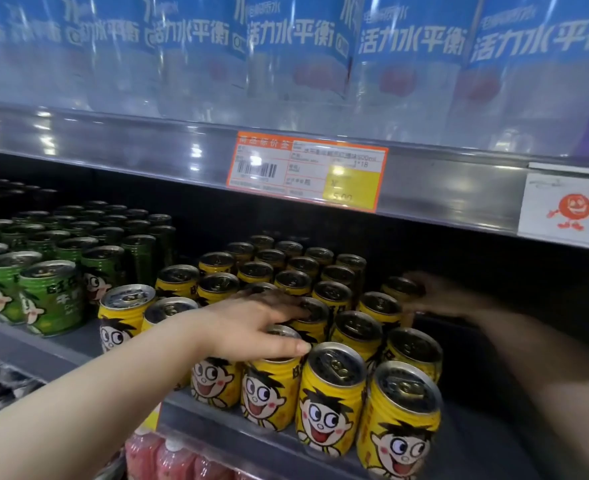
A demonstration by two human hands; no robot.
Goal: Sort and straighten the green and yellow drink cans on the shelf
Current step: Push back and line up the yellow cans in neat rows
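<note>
Several yellow cans (272, 389) sit under the spread left hand (258, 320); right hand (445, 296) blurred, grasp unclear.

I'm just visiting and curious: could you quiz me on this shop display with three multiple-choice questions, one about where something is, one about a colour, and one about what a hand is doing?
1. Where do the green cans stand, seen from the person, next to the yellow cans?
A. To their right
B. To their left
C. Stacked on top of them

2. What colour are the labels on the bottles above the cans?
A. Blue
B. Black
C. Orange

3. What is the left hand doing?
A. Lifting a green can
B. Hanging down at the person's side
C. Lying across the tops of yellow cans

Answers:
1 B: the green block sits left of the yellow one.
2 A: each label shows a blue band with white writing.
3 C: its fingers stretch out over the yellow can tops.
</note>
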